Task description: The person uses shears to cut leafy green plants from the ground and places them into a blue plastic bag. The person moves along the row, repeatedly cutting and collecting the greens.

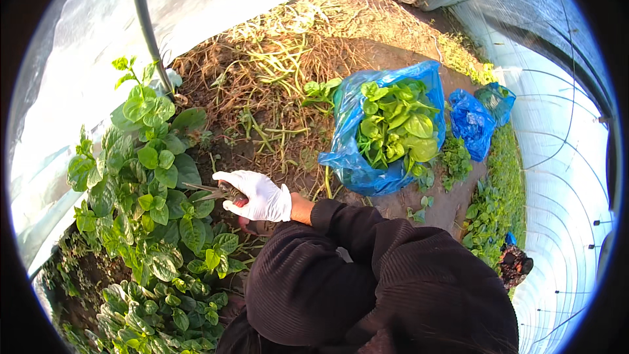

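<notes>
My right hand, in a white glove, grips a pair of scissors by its dark handles, which show a bit of red. The metal blades point left and stand slightly apart, up against the leaves of a row of green leafy plants, which look like Malabar spinach. No cut stem shows between them. My left hand is out of sight behind the dark ribbed sleeves; a small pinkish patch under the glove is too unclear to name. Beyond my right forearm sits a blue plastic bag, its mouth wide and heaped with picked leafy greens.
Dry stems and vines litter the soil. A metal hoop pole rises beside plastic greenhouse film. Two more blue bags stand at right, by a low green bed. Another person is farther off there.
</notes>
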The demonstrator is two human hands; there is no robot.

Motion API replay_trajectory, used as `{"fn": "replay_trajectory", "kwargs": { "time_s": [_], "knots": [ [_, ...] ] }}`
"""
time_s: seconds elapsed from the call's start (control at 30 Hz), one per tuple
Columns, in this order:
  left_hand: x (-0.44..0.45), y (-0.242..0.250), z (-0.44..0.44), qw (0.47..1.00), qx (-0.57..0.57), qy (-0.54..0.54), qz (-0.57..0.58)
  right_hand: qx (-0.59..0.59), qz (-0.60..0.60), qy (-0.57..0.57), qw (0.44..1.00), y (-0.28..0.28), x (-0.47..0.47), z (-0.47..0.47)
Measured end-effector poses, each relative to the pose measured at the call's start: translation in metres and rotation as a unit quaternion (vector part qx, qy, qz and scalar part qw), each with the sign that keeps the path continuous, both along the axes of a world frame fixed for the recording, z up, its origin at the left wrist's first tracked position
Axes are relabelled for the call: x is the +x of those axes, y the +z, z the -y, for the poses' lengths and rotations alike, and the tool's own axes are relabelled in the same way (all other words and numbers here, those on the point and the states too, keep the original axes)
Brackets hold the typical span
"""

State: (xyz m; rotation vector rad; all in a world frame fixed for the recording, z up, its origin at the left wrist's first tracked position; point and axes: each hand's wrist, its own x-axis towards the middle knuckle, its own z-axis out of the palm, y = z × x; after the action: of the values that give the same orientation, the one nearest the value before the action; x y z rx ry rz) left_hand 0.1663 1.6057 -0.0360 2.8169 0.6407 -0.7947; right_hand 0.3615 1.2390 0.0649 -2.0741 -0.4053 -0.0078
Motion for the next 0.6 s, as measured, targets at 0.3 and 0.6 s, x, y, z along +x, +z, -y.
{"fn": "replay_trajectory", "kwargs": {
  "time_s": [0.3, 0.6],
  "knots": [
    [-0.007, 0.070, -0.070, 0.993, 0.088, -0.064, -0.048, 0.088, -0.109, -0.243, 0.960, 0.051, -0.064, 0.060],
    [-0.007, 0.150, -0.104, 0.975, 0.168, -0.101, -0.106, 0.180, -0.116, -0.224, 0.951, 0.082, -0.119, 0.101]
  ]
}}
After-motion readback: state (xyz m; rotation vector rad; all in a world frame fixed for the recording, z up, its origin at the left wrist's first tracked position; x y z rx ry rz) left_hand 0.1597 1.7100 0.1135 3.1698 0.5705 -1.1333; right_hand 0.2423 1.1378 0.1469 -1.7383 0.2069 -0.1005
